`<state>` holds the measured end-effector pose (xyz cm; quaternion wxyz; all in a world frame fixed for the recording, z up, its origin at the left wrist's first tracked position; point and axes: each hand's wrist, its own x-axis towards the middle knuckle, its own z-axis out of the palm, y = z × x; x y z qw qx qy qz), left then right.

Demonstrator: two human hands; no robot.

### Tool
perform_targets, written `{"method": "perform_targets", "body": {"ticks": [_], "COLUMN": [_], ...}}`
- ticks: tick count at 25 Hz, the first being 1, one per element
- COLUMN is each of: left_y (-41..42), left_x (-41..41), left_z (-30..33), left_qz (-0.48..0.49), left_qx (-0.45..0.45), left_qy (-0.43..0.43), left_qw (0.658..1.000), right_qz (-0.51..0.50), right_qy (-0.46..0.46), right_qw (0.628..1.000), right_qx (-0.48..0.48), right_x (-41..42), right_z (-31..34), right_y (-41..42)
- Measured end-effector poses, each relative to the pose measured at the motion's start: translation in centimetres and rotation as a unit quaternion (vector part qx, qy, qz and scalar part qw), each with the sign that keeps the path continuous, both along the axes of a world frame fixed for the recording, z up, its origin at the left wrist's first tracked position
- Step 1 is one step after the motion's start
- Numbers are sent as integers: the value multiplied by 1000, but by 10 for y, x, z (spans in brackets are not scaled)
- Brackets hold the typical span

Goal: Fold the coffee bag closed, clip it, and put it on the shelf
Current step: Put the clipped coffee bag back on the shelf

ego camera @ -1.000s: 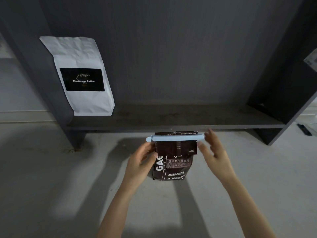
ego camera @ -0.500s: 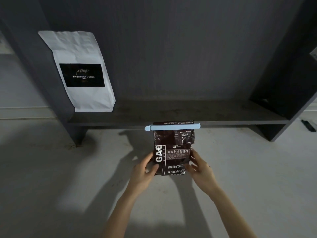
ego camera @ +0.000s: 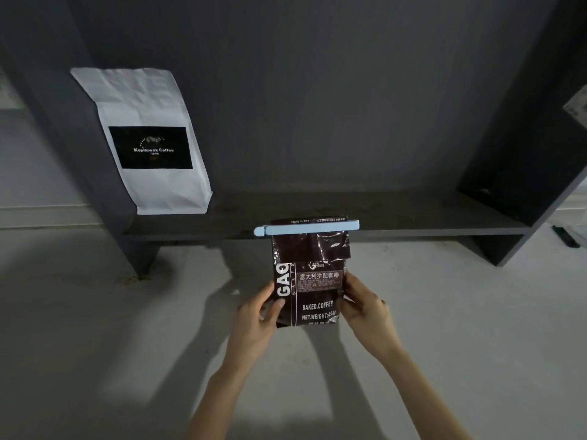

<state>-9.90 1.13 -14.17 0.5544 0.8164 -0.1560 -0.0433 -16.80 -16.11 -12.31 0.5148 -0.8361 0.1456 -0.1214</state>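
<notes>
- A bare indoor room, more like a storage corner or an unfurnished home space than a kitchen or shop; which one cannot be told.
- A dark grey open shelf unit [ego camera: 397,231] stands low on a pale, plain floor [ego camera: 95,344].
- The shelf holds only a white coffee bag [ego camera: 143,106] leaning at its left end.
- A light wall with a baseboard [ego camera: 41,214] shows at the left.
</notes>
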Motion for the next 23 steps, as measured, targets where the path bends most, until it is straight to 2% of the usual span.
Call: {"method": "perform_targets", "body": {"ticks": [3,7,15,19,23], "left_y": [7,16,35,32,25], "left_x": [16,43,122,158,176], "left_z": [22,55,97,103,79], "left_qz": [11,30,57,64,96], "left_qx": [-18,9,9,-13,-26], "left_qy": [-34,-107,-170,-165,-101], "left_qw": [999,994,984,984,990], "right_qz": [-7,-2,22,9,18], "right_qy": [-36,-66,-104,-117,-90], "right_qw": [999,998,993,991,991], "right_qx": [-13,-18,-61,-71,-97], "right_x": [16,50,133,169,187], "right_z": [25,58,97,99,78], "right_y": [6,13,28,32,39]}}
